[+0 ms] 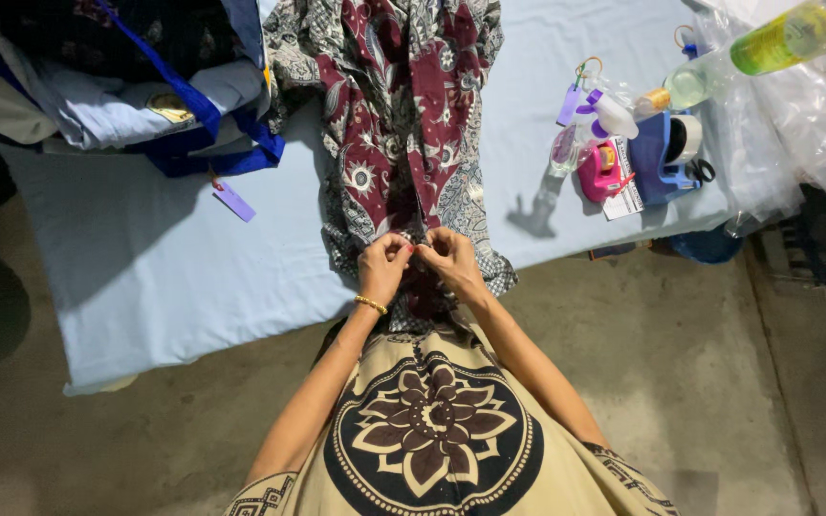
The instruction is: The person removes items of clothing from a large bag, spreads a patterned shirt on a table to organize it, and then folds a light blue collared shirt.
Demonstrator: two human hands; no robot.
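Nearest the head camera, the left hand (383, 267) and right hand (450, 258) sat side by side, fingertips pinched on the near end of a maroon patterned shirt (403, 115). Both looked closed on its front edges, probably at a button, though the detail was too small to tell. The shirt's long axis ran straight away from the hands across the pale blue padded table (145, 258), hem overhanging the near edge. Bare cloth lay left; spray bottles (604, 119) crowded the right.

Pale blue table (145, 268) with patterned shirt (399, 124), folded clothes (136, 86), spray bottles (604, 119).
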